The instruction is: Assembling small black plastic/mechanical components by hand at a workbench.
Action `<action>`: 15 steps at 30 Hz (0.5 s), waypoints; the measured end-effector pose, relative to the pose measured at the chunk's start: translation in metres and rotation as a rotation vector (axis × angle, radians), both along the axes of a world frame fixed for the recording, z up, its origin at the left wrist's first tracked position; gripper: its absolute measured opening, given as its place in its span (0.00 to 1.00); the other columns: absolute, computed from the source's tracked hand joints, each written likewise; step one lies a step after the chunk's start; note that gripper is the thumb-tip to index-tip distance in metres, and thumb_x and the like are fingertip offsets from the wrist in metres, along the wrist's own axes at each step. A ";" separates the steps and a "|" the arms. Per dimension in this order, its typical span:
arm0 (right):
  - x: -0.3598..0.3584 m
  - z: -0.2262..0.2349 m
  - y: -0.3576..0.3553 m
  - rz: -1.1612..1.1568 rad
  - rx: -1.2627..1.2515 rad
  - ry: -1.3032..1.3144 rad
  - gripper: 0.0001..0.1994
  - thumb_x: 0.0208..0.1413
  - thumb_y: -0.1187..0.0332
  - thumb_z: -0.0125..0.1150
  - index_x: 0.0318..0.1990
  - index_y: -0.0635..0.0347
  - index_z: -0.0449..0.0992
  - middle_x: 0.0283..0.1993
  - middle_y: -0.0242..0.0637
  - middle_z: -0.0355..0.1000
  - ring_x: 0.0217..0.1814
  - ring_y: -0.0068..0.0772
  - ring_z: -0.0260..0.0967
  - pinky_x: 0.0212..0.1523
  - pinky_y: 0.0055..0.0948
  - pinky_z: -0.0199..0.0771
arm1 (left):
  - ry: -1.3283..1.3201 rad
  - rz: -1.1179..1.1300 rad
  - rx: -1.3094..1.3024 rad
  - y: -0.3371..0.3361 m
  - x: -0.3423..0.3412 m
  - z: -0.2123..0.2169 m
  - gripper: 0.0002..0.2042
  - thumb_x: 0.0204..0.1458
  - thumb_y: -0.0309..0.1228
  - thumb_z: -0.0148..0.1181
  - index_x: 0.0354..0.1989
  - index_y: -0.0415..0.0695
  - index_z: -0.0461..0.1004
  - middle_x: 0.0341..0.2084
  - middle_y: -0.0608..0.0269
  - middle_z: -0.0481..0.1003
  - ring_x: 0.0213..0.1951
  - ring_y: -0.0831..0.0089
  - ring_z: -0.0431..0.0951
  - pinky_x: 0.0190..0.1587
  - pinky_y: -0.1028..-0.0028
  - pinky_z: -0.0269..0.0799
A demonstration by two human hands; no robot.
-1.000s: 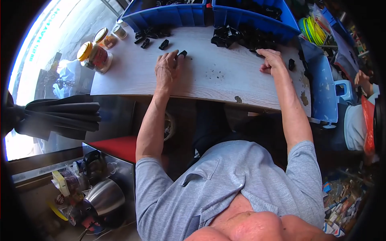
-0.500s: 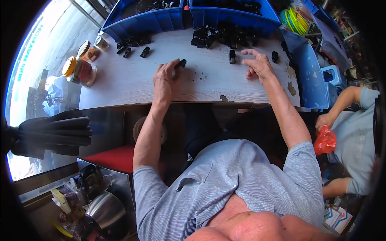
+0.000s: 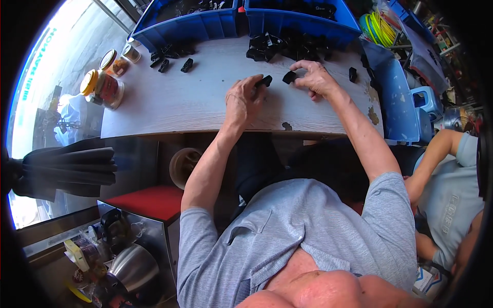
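My left hand (image 3: pixel 244 101) is closed on a small black plastic part (image 3: pixel 264 81) above the middle of the table. Just right of it, my right hand (image 3: pixel 315 79) grips a second black part (image 3: pixel 289 77) between thumb and forefinger. A narrow gap separates the two parts. Behind my hands lies a pile of similar black parts (image 3: pixel 264 50), in front of the bins. One loose black part (image 3: pixel 353 74) rests to the right of my right hand. Another loose piece (image 3: pixel 187 65) lies on the left, near a smaller heap (image 3: pixel 172 51).
Two blue bins (image 3: pixel 187 30) (image 3: pixel 303 21) holding black parts stand along the table's far edge. Lidded jars (image 3: pixel 105 88) are at the left. A light blue plastic container (image 3: pixel 398 100) adjoins the table's right end. At the right, another person's arm (image 3: pixel 436 154) shows.
My left hand has moved right with its black part. My right hand has picked up the black part that stood beside it and moved slightly left. The other person's red bag has gone from view.
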State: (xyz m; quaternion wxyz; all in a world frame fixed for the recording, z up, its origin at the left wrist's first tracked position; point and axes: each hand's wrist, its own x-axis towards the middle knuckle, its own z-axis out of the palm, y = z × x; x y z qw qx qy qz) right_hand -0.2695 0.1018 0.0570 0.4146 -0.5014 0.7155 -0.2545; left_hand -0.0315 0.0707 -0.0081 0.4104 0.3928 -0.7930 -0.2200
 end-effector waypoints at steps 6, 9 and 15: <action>0.004 -0.002 0.004 0.020 -0.015 -0.005 0.24 0.48 0.69 0.70 0.55 0.53 0.75 0.17 0.25 0.63 0.13 0.20 0.63 0.11 0.25 0.65 | 0.096 -0.037 0.014 -0.004 -0.018 0.002 0.13 0.54 0.29 0.64 0.49 0.43 0.80 0.37 0.53 0.83 0.38 0.58 0.84 0.42 0.65 0.79; 0.007 -0.001 0.006 0.025 -0.059 -0.030 0.22 0.48 0.68 0.68 0.54 0.53 0.75 0.18 0.26 0.64 0.13 0.20 0.63 0.11 0.26 0.64 | 0.017 -0.033 -0.053 -0.001 -0.028 0.009 0.13 0.54 0.29 0.64 0.48 0.44 0.81 0.38 0.54 0.82 0.40 0.54 0.83 0.45 0.64 0.78; 0.007 -0.006 0.003 0.064 0.000 0.021 0.20 0.49 0.68 0.65 0.53 0.53 0.76 0.19 0.26 0.64 0.14 0.20 0.63 0.12 0.25 0.65 | -0.110 -0.093 -0.168 -0.003 -0.040 0.013 0.13 0.54 0.26 0.61 0.48 0.46 0.81 0.41 0.57 0.82 0.43 0.54 0.81 0.48 0.61 0.76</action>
